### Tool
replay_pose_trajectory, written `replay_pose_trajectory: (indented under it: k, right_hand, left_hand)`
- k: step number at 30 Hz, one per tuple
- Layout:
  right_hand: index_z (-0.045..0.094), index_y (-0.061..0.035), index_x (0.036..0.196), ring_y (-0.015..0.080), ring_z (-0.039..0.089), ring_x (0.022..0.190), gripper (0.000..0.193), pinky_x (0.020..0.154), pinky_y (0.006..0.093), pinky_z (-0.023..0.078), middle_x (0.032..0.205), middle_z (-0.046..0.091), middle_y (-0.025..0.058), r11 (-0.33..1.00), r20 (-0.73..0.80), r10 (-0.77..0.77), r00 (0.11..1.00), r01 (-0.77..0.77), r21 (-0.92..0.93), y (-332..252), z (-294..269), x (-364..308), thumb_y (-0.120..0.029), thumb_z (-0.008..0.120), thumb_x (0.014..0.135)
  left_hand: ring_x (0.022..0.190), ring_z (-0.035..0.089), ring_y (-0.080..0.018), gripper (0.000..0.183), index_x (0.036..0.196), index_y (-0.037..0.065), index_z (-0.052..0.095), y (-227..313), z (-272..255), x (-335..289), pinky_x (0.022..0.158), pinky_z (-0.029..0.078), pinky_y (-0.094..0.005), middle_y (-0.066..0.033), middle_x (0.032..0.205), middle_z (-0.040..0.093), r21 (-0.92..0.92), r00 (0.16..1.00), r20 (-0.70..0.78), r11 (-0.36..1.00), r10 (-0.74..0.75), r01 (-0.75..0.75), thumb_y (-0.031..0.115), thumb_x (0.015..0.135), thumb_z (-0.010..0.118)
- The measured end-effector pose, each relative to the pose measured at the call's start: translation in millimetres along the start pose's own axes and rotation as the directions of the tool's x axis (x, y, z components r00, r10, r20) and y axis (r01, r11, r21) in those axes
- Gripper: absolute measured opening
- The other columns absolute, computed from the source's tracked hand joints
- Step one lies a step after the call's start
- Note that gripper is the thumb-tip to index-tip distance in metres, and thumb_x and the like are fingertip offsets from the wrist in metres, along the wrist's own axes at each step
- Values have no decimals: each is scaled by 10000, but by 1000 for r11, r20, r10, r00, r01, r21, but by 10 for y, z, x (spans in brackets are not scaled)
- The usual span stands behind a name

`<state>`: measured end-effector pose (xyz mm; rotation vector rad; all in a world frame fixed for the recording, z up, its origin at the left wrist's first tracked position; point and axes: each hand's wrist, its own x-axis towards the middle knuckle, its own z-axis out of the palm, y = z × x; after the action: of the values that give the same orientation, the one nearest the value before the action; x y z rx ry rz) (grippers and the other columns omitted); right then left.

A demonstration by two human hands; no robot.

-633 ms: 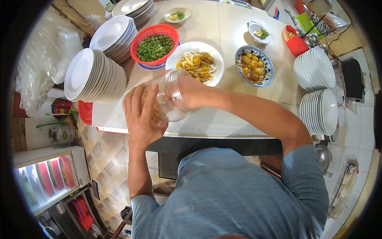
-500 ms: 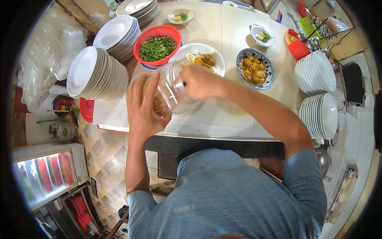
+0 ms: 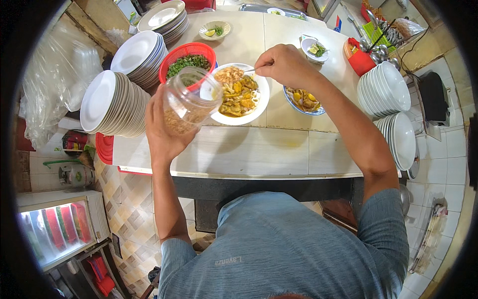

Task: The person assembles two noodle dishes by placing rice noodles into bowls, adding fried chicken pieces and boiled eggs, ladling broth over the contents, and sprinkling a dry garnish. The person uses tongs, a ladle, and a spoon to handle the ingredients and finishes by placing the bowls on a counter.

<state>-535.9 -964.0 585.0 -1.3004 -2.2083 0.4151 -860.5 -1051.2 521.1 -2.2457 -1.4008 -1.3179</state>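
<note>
My left hand (image 3: 162,122) is wrapped around a clear plastic jar (image 3: 199,94), tilted with its open mouth toward the upper right. Light brown crumbly bits (image 3: 177,119) lie inside it. Over a white bowl (image 3: 264,97), my right hand (image 3: 286,65) pinches the handle of a metal spoon (image 3: 249,71). The spoon's head cannot be made out clearly against the food. Yellow-brown chunks in sauce (image 3: 239,97) fill the bowl, with a patch of brown crumbs (image 3: 229,75) at its far left. Under my right forearm, a blue-patterned bowl (image 3: 304,112) of similar food is partly hidden.
A red basket (image 3: 199,47) of chopped greens stands behind the jar. Stacked white plates (image 3: 99,102) line the left, and stacked white bowls (image 3: 386,92) the right. Small dishes with lime and greens, one a cream dish (image 3: 226,29), sit farther back. A red utensil holder (image 3: 362,62) is at the right.
My right hand has come out of the jar and moved right and away, now with the spoon over the white bowl. Brown crumbs now show on the food. The jar has shifted slightly left.
</note>
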Motion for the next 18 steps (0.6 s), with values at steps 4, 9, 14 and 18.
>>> replay_pose_trajectory:
  k: [4, 9, 14, 18]
  right_hand:
    - [796, -102, 872, 341, 711, 814, 188, 754, 447, 559, 839, 751, 142, 982, -140, -40, 989, 13, -190, 214, 318, 138, -187, 633, 836]
    - [799, -93, 899, 322, 709, 818, 180, 746, 433, 552, 849, 752, 143, 989, -24, 58, 998, -61, -133, 338, 461, 200, -193, 662, 837]
    - [798, -32, 961, 208, 697, 729, 233, 696, 364, 536, 801, 754, 131, 978, 77, 182, 980, -189, 92, 471, 357, 8, -211, 749, 820]
    - [798, -23, 959, 195, 699, 746, 255, 714, 340, 543, 823, 762, 122, 949, 47, 251, 967, -255, 184, 667, 250, -256, -217, 765, 797]
  left_hand:
    - [1304, 497, -402, 1169, 1555, 38, 363, -201, -12, -230, 1104, 433, -481, -210, 1423, 493, -4, 994, -35, 994, -108, 108, 180, 531, 911]
    - [1295, 501, -392, 1209, 1572, 29, 337, -343, -33, -352, 1107, 428, -480, -222, 1422, 480, -44, 987, -71, 989, -145, 142, 209, 526, 914]
    - [1341, 476, -410, 1215, 1578, 24, 326, -425, 8, -362, 1131, 405, -486, -236, 1463, 463, -48, 986, -73, 988, -151, 148, 247, 542, 921]
    - [1389, 441, -426, 1232, 1588, 22, 307, -499, 59, -360, 1163, 371, -489, -247, 1514, 432, -75, 988, -68, 989, -136, 131, 275, 555, 929]
